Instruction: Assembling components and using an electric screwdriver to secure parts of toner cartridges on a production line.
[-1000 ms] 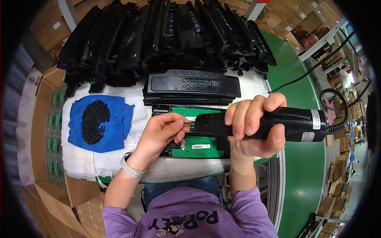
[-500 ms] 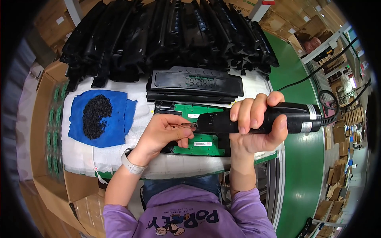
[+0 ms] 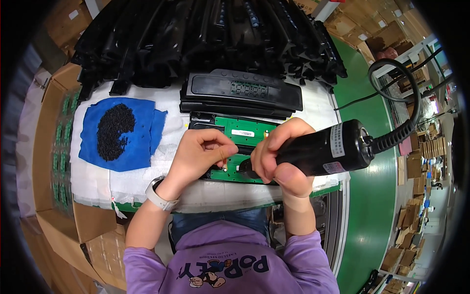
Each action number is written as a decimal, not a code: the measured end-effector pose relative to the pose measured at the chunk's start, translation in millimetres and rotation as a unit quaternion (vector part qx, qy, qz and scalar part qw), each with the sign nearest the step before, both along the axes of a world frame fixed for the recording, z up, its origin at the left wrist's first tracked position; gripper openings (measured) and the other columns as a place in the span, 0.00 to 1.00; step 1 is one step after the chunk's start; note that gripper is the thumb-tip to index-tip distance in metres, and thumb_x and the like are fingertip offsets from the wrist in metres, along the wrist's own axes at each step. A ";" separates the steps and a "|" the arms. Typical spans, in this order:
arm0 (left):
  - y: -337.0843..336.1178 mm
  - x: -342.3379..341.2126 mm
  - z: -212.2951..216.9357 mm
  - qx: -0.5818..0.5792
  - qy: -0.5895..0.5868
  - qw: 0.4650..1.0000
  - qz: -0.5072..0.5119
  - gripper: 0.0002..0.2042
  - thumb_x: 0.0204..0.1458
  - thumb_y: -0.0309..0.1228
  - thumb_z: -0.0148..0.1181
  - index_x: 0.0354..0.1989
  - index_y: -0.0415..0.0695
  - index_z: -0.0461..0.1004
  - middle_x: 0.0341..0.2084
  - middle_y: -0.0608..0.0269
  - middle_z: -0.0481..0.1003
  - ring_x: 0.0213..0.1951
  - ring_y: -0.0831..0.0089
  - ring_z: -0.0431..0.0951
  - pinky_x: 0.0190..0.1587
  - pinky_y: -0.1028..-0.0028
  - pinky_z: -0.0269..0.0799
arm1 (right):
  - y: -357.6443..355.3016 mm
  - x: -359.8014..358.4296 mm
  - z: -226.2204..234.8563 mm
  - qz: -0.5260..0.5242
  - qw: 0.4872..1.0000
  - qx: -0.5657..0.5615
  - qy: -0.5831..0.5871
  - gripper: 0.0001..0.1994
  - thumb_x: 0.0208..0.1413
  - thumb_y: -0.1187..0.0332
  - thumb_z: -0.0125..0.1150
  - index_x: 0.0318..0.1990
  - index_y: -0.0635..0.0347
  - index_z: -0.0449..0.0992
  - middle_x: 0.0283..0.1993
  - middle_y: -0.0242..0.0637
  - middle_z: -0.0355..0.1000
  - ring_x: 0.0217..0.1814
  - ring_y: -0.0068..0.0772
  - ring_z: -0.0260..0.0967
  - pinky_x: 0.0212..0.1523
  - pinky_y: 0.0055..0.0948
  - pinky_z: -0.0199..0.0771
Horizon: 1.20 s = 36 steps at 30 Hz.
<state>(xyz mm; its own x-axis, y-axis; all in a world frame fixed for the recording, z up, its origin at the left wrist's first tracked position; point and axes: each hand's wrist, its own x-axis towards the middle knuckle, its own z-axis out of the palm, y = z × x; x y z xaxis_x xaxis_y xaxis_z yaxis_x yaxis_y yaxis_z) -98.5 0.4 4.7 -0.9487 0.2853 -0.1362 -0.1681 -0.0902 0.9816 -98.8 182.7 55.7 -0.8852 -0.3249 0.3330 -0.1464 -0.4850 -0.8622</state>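
My right hand (image 3: 284, 152) is wrapped round a black corded electric screwdriver (image 3: 325, 147), its tip end angled down toward the work. Below it lie two black housings with green circuit boards (image 3: 245, 126), each board bearing a white label. My left hand (image 3: 200, 151) hovers just left of the tool's front end, thumb and fingertips pinched together over the boards. Whatever sits in that pinch is too small to make out. On a blue cloth (image 3: 144, 142) to the left lies a heap of tiny black screws (image 3: 115, 131).
Black housings with a display window (image 3: 249, 90) lie just beyond the boards. A row of long black housings (image 3: 205, 39) fills the far side of the table. At left stands a cardboard box (image 3: 46, 171) of green boards. The tool's cord (image 3: 413, 108) loops at right, above a green surface (image 3: 372, 210).
My right hand has swung the screwdriver from nearly level to tip-down, over the lower board. My left hand has separated from the tool's tip and shifted slightly left.
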 end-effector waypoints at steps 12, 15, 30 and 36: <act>4.3 1.3 -12.6 0.051 0.030 0.998 0.016 0.05 0.52 0.24 0.57 0.35 0.35 0.74 0.24 0.67 0.73 0.25 0.84 0.72 0.28 0.84 0.69 | -13.8 8.0 -1.7 0.036 0.988 0.126 0.086 0.16 0.42 0.69 0.69 0.30 0.64 0.65 0.19 0.34 0.65 0.18 0.26 0.62 0.22 0.25 0.64; 9.1 0.8 -16.5 0.069 0.040 0.996 0.043 0.06 0.53 0.23 0.56 0.38 0.36 0.73 0.24 0.67 0.73 0.25 0.83 0.72 0.29 0.83 0.70 | -11.5 7.4 -3.5 0.036 0.987 0.133 0.079 0.17 0.41 0.68 0.71 0.29 0.63 0.65 0.19 0.33 0.65 0.18 0.26 0.62 0.22 0.25 0.64; 0.3 5.3 -0.2 0.105 -0.012 0.994 0.030 0.07 0.52 0.22 0.56 0.39 0.34 0.75 0.27 0.60 0.75 0.27 0.78 0.77 0.31 0.81 0.73 | 21.8 -18.3 7.2 -0.020 0.965 -0.231 0.124 0.17 0.55 0.57 0.52 0.42 0.61 0.63 0.20 0.31 0.62 0.15 0.25 0.59 0.25 0.33 0.66; -2.6 5.6 8.8 0.072 -0.005 0.996 -0.052 0.08 0.49 0.20 0.59 0.38 0.31 0.76 0.28 0.56 0.77 0.30 0.74 0.79 0.35 0.79 0.75 | 26.8 -16.2 4.0 -0.042 0.958 -0.255 0.124 0.16 0.57 0.56 0.49 0.43 0.61 0.66 0.21 0.29 0.61 0.16 0.23 0.58 0.26 0.31 0.62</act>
